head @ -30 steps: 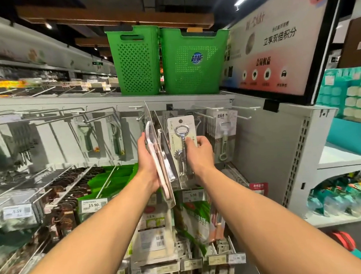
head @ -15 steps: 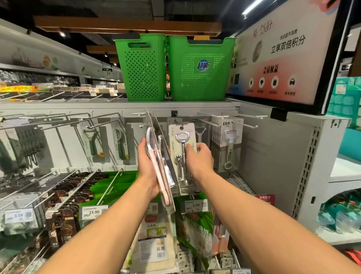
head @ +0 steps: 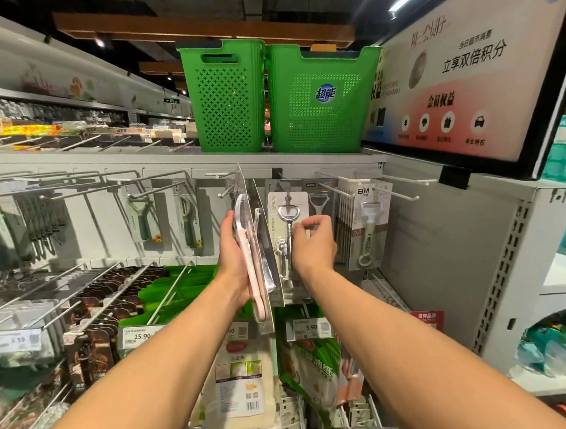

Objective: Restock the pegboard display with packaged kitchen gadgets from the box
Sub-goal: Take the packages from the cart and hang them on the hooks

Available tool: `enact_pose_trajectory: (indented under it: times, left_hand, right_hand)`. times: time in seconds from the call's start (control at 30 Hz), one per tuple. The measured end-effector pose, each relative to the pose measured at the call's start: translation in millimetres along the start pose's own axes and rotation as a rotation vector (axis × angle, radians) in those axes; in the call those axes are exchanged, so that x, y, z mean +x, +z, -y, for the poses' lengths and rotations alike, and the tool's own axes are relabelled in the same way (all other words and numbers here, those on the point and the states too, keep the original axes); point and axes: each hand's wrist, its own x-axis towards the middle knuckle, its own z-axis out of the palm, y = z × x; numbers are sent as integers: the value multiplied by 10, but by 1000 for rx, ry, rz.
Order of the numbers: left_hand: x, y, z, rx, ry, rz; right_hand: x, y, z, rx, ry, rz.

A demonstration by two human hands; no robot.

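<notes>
Both hands are up at the pegboard (head: 427, 237): the left hand (head: 234, 254) grips a stack of blister packs (head: 254, 250) edge-on, while the right hand (head: 314, 245), fingers curled, pinches the right edge of the bottle-opener pack (head: 287, 220) hanging just right of them.

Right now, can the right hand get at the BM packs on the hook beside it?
Probably yes. The BM packs hang just right of the right hand, nothing between them, though its fingers pinch the corkscrew pack and would have to let go first.
</notes>
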Motion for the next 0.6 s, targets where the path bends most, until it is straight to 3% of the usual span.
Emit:
enact_pose_trajectory:
  times: [0.4,0.6]
  left_hand:
    - [1173,-208,126,-53,-60,-12]
    - [1904,-324,181,-3,-79,-43]
  right_hand:
    - [780,584,-370,-127,-54,-23]
    - [1376,866,-606,-252,-203,-17]
